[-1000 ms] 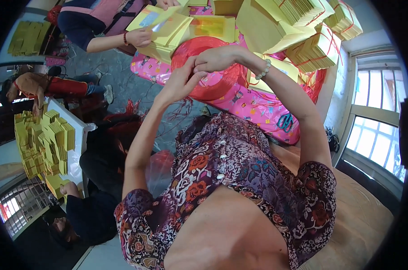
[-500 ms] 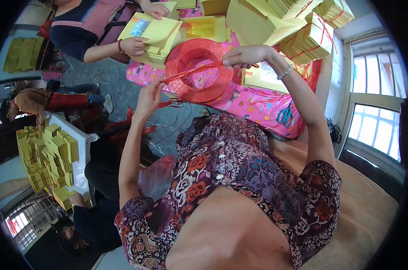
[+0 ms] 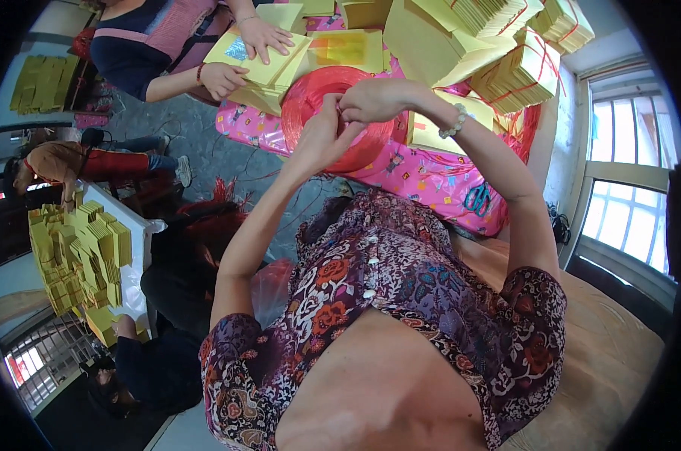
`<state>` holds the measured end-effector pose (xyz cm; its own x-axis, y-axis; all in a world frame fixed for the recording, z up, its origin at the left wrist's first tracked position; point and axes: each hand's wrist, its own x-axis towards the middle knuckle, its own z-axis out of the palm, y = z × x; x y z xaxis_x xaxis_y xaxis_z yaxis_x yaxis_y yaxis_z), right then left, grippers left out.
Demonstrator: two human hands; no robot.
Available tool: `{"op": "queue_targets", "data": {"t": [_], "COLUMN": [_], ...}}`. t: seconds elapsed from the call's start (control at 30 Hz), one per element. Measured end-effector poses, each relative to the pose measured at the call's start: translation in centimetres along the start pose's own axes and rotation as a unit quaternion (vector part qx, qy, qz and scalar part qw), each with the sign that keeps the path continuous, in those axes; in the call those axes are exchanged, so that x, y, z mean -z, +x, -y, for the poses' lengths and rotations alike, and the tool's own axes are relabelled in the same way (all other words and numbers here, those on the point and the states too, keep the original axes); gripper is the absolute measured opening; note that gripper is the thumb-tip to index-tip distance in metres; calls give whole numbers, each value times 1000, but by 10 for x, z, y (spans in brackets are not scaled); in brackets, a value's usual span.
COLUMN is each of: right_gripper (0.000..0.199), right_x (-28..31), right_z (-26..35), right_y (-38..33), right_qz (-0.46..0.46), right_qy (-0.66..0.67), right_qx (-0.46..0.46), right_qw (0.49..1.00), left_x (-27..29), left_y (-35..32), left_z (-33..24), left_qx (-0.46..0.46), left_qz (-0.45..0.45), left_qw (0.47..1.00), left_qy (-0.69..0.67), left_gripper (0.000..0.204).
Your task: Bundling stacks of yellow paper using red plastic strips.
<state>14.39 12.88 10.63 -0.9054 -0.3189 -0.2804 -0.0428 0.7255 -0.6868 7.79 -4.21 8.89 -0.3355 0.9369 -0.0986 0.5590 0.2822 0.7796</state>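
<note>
My left hand (image 3: 322, 135) and right hand (image 3: 374, 99) pinch together on a thin red string (image 3: 339, 113), fingertips touching just over the red spool of twine (image 3: 333, 113) on the pink patterned cloth (image 3: 438, 177). My hands hide the knot and much of the spool. Beyond, another person's hands (image 3: 243, 56) press yellow paper sheets (image 3: 269, 64); tied yellow bundles (image 3: 517, 75) run off the top edge.

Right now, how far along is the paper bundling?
Done: several yellow paper stacks at the top right already sit tied with red string. In hand: the left hand and right hand meet over the red string spool, fingers pinched together on what looks like a strand. Left: loose yellow sheets under a co-worker's hands show no string.
</note>
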Motion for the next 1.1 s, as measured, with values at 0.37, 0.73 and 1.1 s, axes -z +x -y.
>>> {"op": "queue_targets", "data": {"t": [0.37, 0.73, 1.1], "right_gripper": [33, 28, 23], "right_x": [51, 29, 16], "right_z": [1, 42, 70], "right_y": [-62, -56, -32], "right_qz": [-184, -470, -614], "right_qy": [168, 401, 275], "right_qx": [-73, 50, 56], "right_qw": [966, 785, 738], "left_x": [2, -9, -57], "left_y": [31, 46, 49], "left_z": [-19, -64, -72], "left_qx": [-60, -52, -105], "left_qz": [-180, -260, -273], "left_qw": [980, 934, 866], "left_qy": [-52, -239, -406], "left_gripper": [30, 29, 35]}}
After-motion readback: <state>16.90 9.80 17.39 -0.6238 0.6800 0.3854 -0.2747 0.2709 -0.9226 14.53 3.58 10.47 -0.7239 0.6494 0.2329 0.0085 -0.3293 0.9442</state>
